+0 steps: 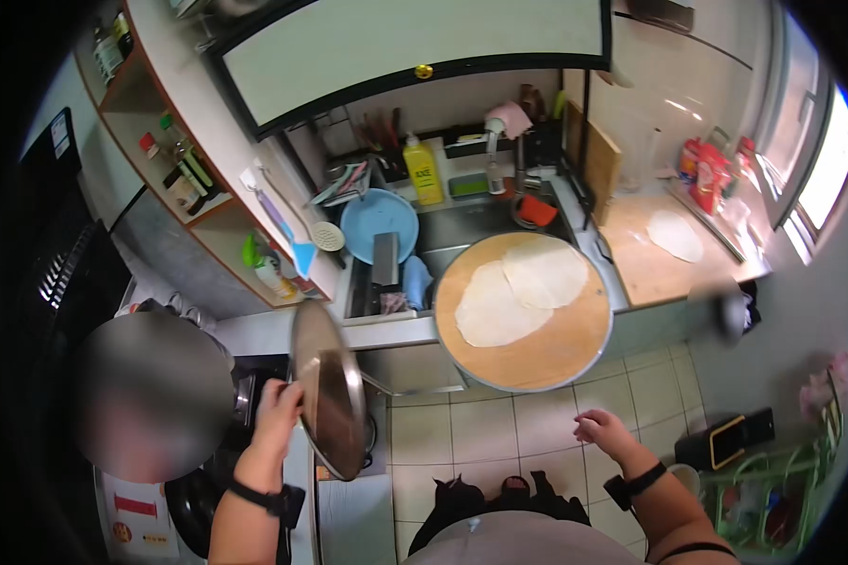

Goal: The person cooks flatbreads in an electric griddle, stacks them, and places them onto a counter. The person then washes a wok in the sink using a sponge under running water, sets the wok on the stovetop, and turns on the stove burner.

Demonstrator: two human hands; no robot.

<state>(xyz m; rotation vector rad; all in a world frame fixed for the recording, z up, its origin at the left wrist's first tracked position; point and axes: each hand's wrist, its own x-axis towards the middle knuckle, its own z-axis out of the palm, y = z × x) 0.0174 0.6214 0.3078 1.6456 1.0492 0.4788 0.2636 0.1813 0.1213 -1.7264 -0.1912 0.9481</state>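
Observation:
My left hand (277, 411) grips a round lid (328, 395), which is tilted almost on edge beside the stove. Its fingers are wrapped at the lid's left side. My right hand (594, 427) hangs over the floor, below the round wooden board, touching nothing; its fingers are curled together and nothing shows in them. The round board (575, 348) lies across the sink's front edge and bears two thin, pale dough sheets (499, 306) that overlap. Another dough sheet (675, 235) lies on a wooden board (631, 268) at the right.
A blue basin (380, 226) and a yellow bottle (424, 169) stand at the sink (462, 226). Shelves with bottles (185, 184) are at the left. A blurred round shape (160, 395) covers part of the stove area. A green rack (763, 494) stands at the lower right.

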